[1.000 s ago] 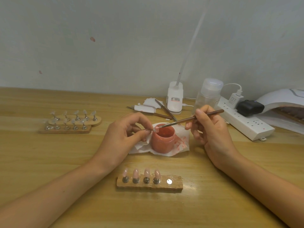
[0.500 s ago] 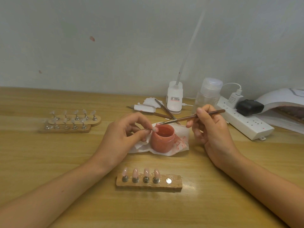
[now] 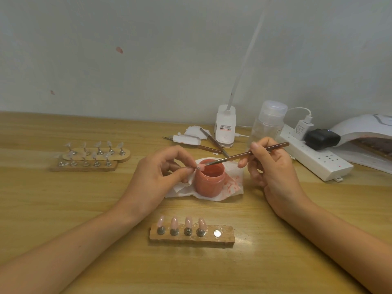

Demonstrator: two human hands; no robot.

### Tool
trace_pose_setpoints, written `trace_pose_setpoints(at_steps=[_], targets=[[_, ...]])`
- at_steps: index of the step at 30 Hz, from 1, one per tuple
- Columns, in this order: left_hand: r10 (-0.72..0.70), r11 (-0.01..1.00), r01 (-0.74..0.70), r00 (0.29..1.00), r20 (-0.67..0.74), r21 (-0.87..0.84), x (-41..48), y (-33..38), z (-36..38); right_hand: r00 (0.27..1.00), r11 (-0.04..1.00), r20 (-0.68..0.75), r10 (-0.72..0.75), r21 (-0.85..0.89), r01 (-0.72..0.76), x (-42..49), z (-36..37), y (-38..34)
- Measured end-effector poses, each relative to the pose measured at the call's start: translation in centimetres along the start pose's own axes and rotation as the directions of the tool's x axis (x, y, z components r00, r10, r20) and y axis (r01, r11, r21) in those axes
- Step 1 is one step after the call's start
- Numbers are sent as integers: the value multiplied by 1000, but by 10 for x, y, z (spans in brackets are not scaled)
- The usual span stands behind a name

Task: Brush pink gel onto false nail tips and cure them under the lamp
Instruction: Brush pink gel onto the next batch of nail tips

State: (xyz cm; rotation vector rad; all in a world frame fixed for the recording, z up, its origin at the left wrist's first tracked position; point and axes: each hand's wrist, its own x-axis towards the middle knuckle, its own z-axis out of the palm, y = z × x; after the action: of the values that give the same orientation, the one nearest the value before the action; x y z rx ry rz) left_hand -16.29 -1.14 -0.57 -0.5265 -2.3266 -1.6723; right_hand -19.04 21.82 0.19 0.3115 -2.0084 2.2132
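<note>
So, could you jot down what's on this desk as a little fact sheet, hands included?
Left hand: pinches a nail tip above the jar's rim
Right hand: holds a brush, bristles at that tip
Gel jar: open, pink, on a stained tissue
Near holder: four pink tips, fifth spot bare
Far holders: clear tips
Curing lamp: far right edge

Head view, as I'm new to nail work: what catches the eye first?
The open pink gel jar in the middle, on a tissue. Above its rim the left hand pinches a nail tip while the right hand holds a brush to it. Nearer the camera, a wooden stand carries four pink tips.
</note>
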Motion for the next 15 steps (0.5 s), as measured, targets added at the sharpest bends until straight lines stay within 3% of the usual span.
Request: trace_pose_setpoints(at_steps=[6, 11, 15], targets=[[4, 1000, -4, 1000, 5, -17, 0, -2, 0, 997, 999, 58, -44, -2, 45, -2, 2, -2], [8, 999, -8, 1000, 4, -38, 0, -2, 0, 999, 1000, -30, -11, 6, 12, 0, -1, 0], [-3, 999, 3, 1000, 7, -48, -1, -2, 0, 997, 999, 53, -50, -8, 50, -3, 2, -3]])
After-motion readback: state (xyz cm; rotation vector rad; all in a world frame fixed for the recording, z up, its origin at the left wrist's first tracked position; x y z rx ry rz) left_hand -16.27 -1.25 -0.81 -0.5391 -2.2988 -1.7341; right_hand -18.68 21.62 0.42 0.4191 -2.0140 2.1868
